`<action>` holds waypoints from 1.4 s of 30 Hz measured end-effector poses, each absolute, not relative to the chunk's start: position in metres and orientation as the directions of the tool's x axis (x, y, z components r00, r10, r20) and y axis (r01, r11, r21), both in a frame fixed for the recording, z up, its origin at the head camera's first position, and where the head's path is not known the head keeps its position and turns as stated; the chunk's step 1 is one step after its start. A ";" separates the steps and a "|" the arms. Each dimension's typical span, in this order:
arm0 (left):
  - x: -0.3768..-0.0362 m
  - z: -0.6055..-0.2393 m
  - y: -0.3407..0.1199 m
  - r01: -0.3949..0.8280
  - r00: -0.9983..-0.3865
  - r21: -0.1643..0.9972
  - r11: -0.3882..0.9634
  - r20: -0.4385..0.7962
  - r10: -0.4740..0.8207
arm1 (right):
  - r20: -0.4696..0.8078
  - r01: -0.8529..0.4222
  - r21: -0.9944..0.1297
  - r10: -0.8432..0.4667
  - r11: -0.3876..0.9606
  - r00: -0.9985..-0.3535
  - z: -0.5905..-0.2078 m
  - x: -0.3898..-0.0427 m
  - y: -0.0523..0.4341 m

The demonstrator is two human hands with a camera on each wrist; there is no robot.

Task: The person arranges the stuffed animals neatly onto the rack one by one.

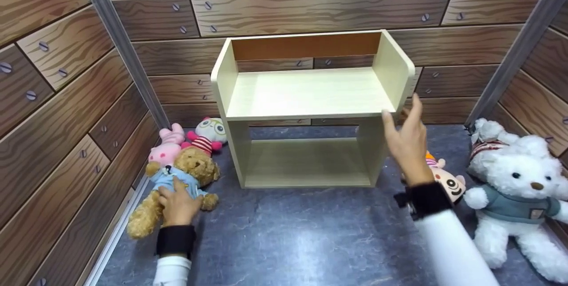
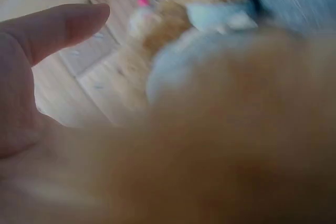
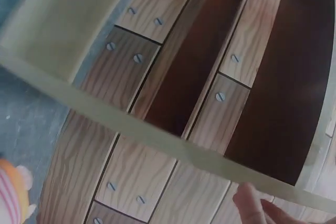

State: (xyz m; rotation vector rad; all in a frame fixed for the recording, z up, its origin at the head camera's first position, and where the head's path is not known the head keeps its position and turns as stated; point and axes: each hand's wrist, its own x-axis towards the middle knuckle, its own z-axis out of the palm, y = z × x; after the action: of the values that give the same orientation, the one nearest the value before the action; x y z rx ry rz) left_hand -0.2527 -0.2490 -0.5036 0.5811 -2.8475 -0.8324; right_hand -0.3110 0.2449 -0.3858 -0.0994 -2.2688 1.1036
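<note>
Head view shows the left hand [image 1: 178, 206] at 7 o'clock, palm down on the brown teddy bear [image 1: 177, 188], its fingers curled onto the bear's light blue shirt. The bear lies on its back on the grey floor [image 1: 310, 232], just at 9 o'clock of the pale wooden shelf unit [image 1: 310, 95]. A pink plush [image 1: 167, 146] and a grey big-eyed plush [image 1: 212, 131] lie touching the bear's head at 12 o'clock. The right hand [image 1: 406, 139] hovers at 3 o'clock beside the shelf's right wall, fingers straight and spread wide, holding nothing. In the right wrist view 1 fingertip [image 3: 249, 203] sits just beside the shelf's edge. A white bear [image 1: 514, 197] and a small orange doll [image 1: 448, 181] lie at 4 o'clock.
</note>
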 end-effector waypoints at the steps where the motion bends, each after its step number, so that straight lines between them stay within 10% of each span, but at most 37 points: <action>1: -0.255 -0.504 -0.253 -0.337 -0.917 0.547 0.766 -0.007 -0.398 | 0.484 -0.181 -0.739 0.325 0.649 -0.812 -0.382 -0.316 0.244; 22: -0.274 -0.512 -0.308 -0.422 -0.902 0.412 0.807 -0.103 -0.419 | 0.477 -0.111 -0.725 0.379 0.680 -0.793 -0.385 -0.338 0.234; 42: -0.261 -0.519 -0.325 -0.341 -0.882 0.508 0.791 0.117 -0.456 | 0.465 -0.100 -0.730 0.383 0.677 -0.798 -0.385 -0.339 0.234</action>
State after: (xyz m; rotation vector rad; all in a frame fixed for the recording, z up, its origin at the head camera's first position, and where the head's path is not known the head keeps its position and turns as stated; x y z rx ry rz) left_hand -0.2614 -0.3247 -0.5191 0.6207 -2.7478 -0.7149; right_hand -0.3392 0.2336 -0.3850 -0.2172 -2.2818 1.0413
